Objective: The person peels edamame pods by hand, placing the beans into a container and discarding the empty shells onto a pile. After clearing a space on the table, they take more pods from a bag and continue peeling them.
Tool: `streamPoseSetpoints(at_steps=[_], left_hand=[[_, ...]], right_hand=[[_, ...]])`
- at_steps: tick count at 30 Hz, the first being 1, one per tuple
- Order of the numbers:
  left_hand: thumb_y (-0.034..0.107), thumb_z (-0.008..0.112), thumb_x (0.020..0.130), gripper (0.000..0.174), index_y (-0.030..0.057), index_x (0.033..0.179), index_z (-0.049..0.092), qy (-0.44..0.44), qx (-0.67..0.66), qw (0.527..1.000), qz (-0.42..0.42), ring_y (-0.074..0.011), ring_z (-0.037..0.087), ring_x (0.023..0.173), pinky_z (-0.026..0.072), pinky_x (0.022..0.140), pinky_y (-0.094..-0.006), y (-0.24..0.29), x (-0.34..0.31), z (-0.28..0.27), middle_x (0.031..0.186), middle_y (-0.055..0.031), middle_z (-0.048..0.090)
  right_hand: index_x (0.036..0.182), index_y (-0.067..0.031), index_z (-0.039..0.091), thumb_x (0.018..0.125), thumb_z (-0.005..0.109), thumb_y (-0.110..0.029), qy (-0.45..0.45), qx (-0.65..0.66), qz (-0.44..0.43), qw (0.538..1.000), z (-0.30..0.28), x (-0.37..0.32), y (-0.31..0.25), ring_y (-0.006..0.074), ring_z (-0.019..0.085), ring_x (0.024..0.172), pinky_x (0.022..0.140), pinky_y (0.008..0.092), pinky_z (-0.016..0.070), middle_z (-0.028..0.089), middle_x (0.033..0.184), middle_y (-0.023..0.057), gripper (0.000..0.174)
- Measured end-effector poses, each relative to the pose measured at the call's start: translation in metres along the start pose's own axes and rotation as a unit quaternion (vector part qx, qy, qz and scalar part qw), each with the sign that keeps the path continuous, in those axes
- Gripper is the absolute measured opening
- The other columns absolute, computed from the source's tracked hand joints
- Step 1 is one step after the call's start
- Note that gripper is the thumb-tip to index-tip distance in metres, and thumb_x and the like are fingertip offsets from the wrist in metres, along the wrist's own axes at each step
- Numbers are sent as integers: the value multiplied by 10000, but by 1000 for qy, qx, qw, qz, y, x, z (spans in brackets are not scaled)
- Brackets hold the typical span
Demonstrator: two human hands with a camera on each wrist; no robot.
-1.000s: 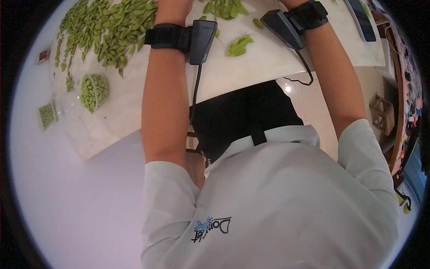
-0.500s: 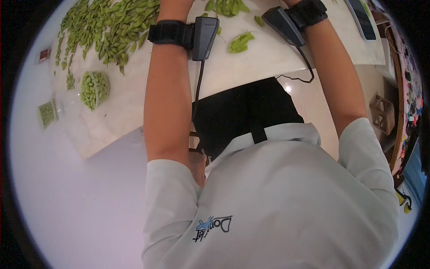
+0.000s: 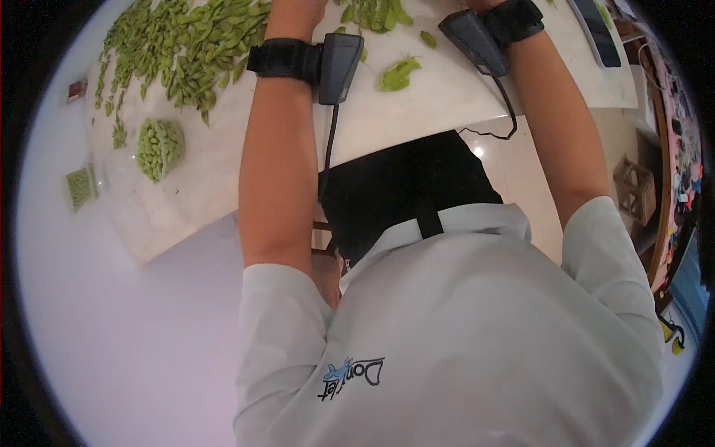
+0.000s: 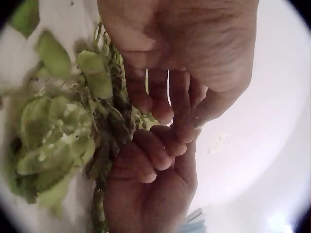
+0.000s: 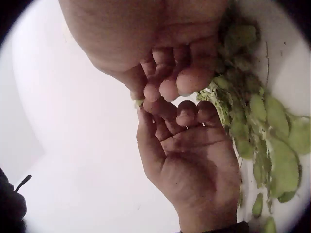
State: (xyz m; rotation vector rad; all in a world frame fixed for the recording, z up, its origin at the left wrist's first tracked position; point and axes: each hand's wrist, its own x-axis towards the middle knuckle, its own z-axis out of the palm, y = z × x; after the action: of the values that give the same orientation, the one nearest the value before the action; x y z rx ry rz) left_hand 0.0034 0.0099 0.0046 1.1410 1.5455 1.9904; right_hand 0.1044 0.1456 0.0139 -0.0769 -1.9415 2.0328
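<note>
In the left wrist view, the left hand point(image 4: 182, 48) meets the right hand point(image 4: 150, 194) fingertip to fingertip, fingers curled. A small pale green piece point(image 5: 139, 103) shows between the thumb tips in the right wrist view, pinched by the right hand point(image 5: 146, 39) above and the left hand point(image 5: 194, 165) below. Most of the piece is hidden by the fingers. Flattened green pods point(image 4: 58, 136) and thin stems point(image 5: 221, 99) lie beside the hands. At the head view's top edge, only the base of each hand shows.
A large heap of green pods point(image 3: 201, 45) covers the table's left part, near a clear bag of shelled beans point(image 3: 159, 150). Another small bag point(image 3: 78, 188) is farther left. An opened pod point(image 3: 400, 74) lies between the forearms; a phone point(image 3: 596, 33) is at the right.
In the head view, the left forearm has shifted slightly right since a second ago. The right wrist has moved only a little. The bags remain in place.
</note>
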Motion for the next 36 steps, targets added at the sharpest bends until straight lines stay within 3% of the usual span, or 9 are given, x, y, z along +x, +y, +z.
streamPoseSetpoints(at_steps=[3, 14, 21, 36], left_hand=[[212, 609, 912, 216, 14, 969, 673, 7, 6, 1000, -6, -88, 546, 662, 424, 612, -235, -2, -3, 0, 793, -32, 660], [244, 617, 907, 237, 28, 983, 674, 36, 50, 998, 12, -71, 511, 642, 410, 602, -232, -7, -4, -4, 763, -11, 629], [245, 614, 906, 207, 46, 920, 672, 28, 55, 998, 2, -62, 504, 633, 400, 581, -227, -10, -3, -7, 758, 3, 626], [219, 608, 903, 172, 60, 884, 670, 15, 46, 999, -7, -59, 510, 631, 400, 576, -224, -10, -3, -8, 757, 8, 628]], right_hand=[[746, -100, 564, 992, 497, -325, -31, 53, 29, 998, -1, 4, 5, 38, 474, 491, 450, 187, 386, 548, 630, -47, 340], [775, -106, 581, 988, 493, -368, 2, -25, 30, 999, 4, 3, 3, 42, 467, 491, 451, 201, 389, 517, 613, -53, 348], [790, -115, 579, 999, 461, -368, 2, -53, 49, 997, 7, 3, 6, 46, 459, 493, 465, 206, 392, 512, 609, -57, 349], [772, -97, 574, 993, 482, -322, -13, -23, 6, 1000, 3, 3, 7, 49, 443, 474, 441, 210, 357, 495, 577, -44, 328]])
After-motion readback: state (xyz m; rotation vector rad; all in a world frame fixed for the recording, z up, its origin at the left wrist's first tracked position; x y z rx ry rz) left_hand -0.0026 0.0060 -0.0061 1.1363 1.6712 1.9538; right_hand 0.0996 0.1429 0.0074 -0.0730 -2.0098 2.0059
